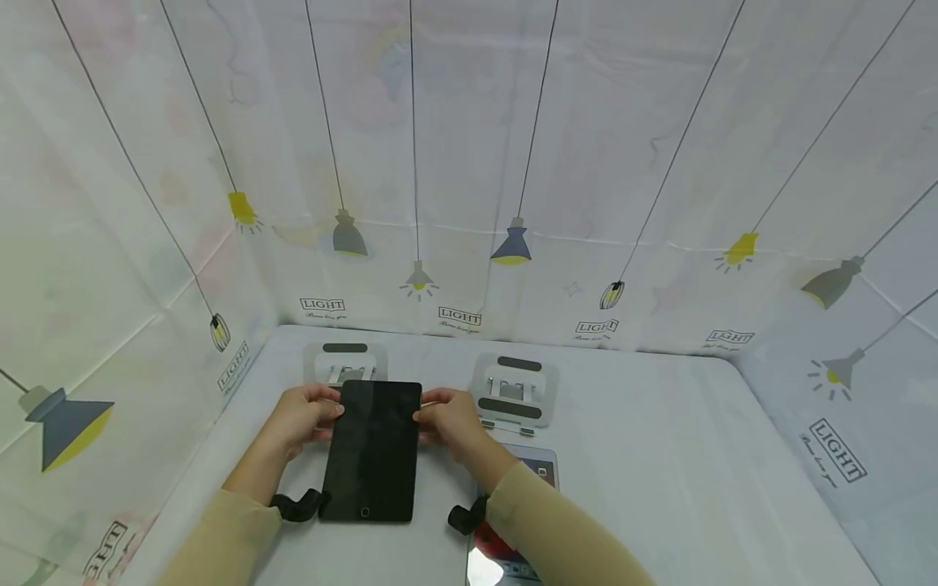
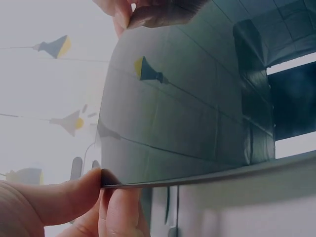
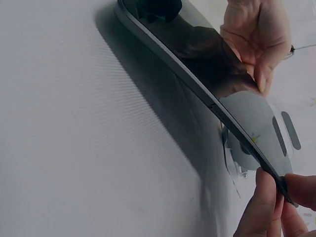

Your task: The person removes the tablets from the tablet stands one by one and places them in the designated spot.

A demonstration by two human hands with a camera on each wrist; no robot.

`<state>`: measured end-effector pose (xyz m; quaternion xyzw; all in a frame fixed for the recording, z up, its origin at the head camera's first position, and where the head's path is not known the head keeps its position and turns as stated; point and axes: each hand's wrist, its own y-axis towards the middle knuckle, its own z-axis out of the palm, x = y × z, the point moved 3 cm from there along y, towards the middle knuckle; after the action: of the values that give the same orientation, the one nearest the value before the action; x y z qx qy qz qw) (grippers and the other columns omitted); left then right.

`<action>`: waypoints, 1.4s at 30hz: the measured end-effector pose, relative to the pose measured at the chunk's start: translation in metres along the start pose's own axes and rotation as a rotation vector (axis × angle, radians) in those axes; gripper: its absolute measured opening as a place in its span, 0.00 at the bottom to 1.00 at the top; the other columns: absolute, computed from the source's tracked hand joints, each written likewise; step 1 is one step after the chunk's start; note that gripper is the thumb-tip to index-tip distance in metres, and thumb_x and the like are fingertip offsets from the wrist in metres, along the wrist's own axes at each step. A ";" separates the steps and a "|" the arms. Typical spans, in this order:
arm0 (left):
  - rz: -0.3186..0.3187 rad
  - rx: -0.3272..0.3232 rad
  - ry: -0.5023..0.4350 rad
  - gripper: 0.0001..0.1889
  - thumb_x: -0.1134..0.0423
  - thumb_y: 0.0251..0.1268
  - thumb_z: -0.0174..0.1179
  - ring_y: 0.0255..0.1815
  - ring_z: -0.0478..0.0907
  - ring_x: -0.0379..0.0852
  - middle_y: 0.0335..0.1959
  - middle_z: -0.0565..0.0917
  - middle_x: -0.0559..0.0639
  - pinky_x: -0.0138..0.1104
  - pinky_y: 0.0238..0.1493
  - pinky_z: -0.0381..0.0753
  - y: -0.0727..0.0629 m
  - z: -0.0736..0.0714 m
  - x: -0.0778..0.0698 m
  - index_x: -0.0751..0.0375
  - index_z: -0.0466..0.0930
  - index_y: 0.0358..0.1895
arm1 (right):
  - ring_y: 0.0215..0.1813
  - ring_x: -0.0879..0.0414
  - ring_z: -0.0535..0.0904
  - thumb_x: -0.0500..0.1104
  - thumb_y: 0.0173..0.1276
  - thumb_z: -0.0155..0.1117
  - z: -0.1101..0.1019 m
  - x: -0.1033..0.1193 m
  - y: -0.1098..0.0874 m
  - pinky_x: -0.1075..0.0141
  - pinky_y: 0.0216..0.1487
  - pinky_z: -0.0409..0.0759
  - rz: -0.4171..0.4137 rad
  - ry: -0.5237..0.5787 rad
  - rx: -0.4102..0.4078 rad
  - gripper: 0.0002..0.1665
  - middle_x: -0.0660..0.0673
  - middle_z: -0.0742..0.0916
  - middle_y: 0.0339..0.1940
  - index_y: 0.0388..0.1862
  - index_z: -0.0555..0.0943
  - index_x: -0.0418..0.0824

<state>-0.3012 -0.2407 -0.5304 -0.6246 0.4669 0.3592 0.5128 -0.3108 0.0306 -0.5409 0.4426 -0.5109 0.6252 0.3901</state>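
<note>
A black tablet (image 1: 374, 456), its dark screen facing up and its home button at the near end, is held between both hands. My left hand (image 1: 302, 419) pinches its far left edge, thumb on the screen side. On the far right edge, my right hand (image 1: 454, 423) pinches in the same way. The right wrist view shows the tablet (image 3: 207, 98) tilted, with its shadow on the cloth below. Directly behind it stands a white-and-grey tablet stand (image 1: 346, 358), partly hidden by the tablet. A second stand (image 1: 515, 389) is beyond my right hand.
Under my right forearm lies another tablet (image 1: 542, 457) with a lit screen and white frame, partly covered by the sleeve. A white cloth covers the table (image 1: 659, 472). Curtains (image 1: 469, 163) printed with lamps enclose the back and sides.
</note>
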 end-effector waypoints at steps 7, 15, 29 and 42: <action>-0.025 0.003 0.002 0.16 0.70 0.71 0.66 0.32 0.85 0.42 0.34 0.88 0.48 0.33 0.27 0.87 -0.001 0.007 0.009 0.70 0.82 0.59 | 0.29 0.59 0.86 0.28 0.63 0.70 -0.004 -0.006 -0.004 0.70 0.23 0.86 0.014 -0.016 -0.011 0.17 0.47 0.91 0.34 0.52 0.86 0.34; -0.039 0.012 -0.005 0.16 0.71 0.70 0.65 0.30 0.85 0.44 0.32 0.88 0.49 0.33 0.26 0.87 -0.006 0.011 0.016 0.71 0.81 0.59 | 0.28 0.58 0.86 0.28 0.64 0.70 -0.006 -0.010 -0.012 0.70 0.23 0.86 0.034 -0.015 -0.014 0.17 0.44 0.91 0.36 0.52 0.86 0.33; -0.095 0.054 -0.040 0.13 0.72 0.68 0.67 0.30 0.86 0.45 0.32 0.88 0.51 0.34 0.26 0.88 -0.012 0.014 0.019 0.69 0.82 0.54 | 0.28 0.57 0.86 0.26 0.63 0.70 -0.007 -0.012 -0.027 0.69 0.24 0.87 0.040 -0.061 -0.029 0.16 0.42 0.92 0.36 0.51 0.85 0.31; -0.104 0.120 -0.053 0.11 0.73 0.67 0.67 0.33 0.84 0.45 0.33 0.85 0.50 0.37 0.28 0.90 -0.018 0.017 0.023 0.70 0.84 0.50 | 0.30 0.55 0.86 0.28 0.66 0.70 -0.011 -0.012 -0.037 0.66 0.26 0.89 0.046 -0.132 -0.027 0.16 0.39 0.90 0.39 0.53 0.83 0.30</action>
<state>-0.2769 -0.2283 -0.5497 -0.6065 0.4408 0.3199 0.5792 -0.2736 0.0474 -0.5427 0.4656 -0.5538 0.5967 0.3470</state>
